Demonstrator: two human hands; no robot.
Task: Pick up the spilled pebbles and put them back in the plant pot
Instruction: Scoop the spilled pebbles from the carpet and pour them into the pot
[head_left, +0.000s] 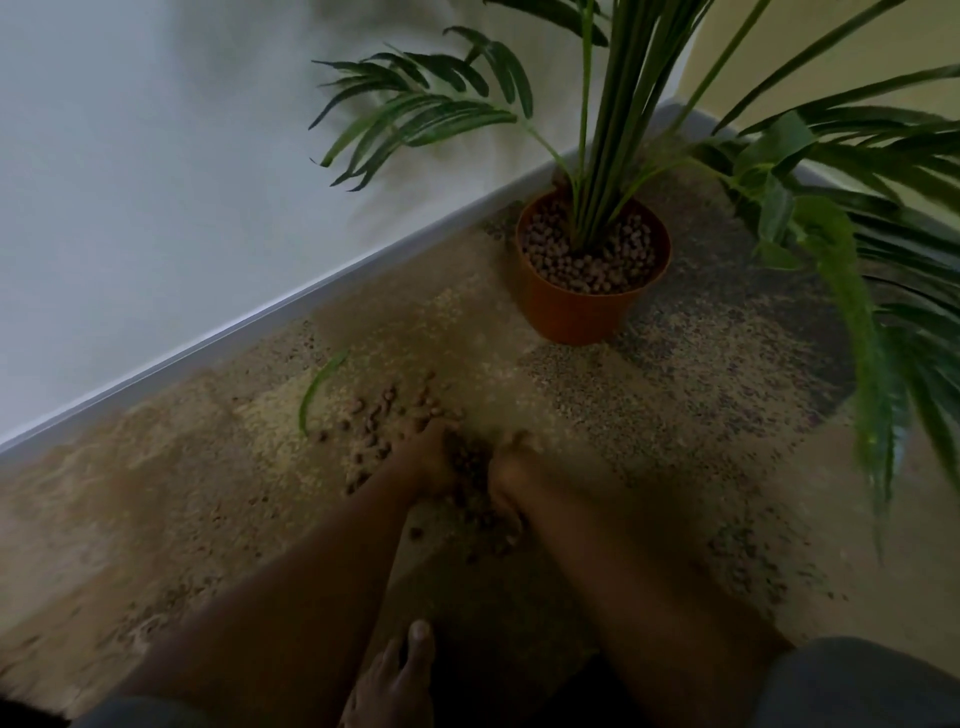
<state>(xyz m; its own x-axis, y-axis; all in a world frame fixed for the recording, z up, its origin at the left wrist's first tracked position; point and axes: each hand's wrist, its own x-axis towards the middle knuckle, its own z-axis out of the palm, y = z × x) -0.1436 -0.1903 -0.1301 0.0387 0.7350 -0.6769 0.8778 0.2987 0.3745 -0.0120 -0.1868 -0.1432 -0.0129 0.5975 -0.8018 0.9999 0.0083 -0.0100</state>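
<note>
Brown pebbles (374, 415) lie scattered on the speckled floor in front of me. My left hand (428, 460) and my right hand (511, 475) are cupped side by side on the floor, with a heap of pebbles (470, 467) pressed between them. A few more pebbles sit under the wrists. The orange plant pot (571, 312) stands upright farther back and to the right, filled with pebbles around the stems of a green palm (613, 130). The image is dim and blurred.
A fallen green leaf (319, 387) lies left of the spill. A white wall with a skirting board (208, 343) runs diagonally behind. Long fronds (852, 312) droop at the right. My bare foot (397, 675) rests at the bottom centre.
</note>
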